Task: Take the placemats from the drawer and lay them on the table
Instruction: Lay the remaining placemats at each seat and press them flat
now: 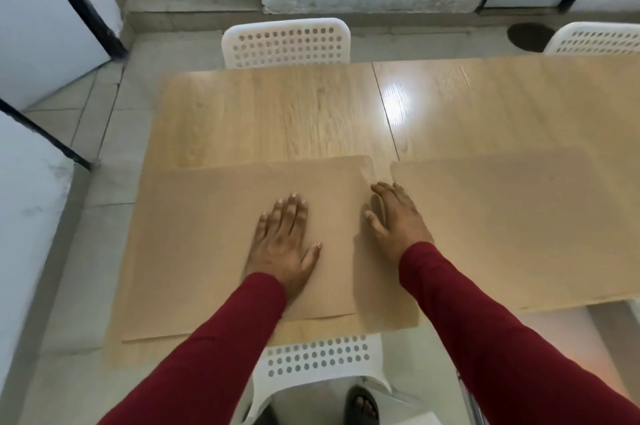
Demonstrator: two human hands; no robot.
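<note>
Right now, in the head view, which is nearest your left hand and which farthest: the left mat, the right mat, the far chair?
From the left hand:
1. Left mat, directly under the palm.
2. Right mat, to the right, past the right hand.
3. Far chair, across the table.

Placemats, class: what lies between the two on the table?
In the head view, bare table separates the left placemat from the right placemat.
</note>
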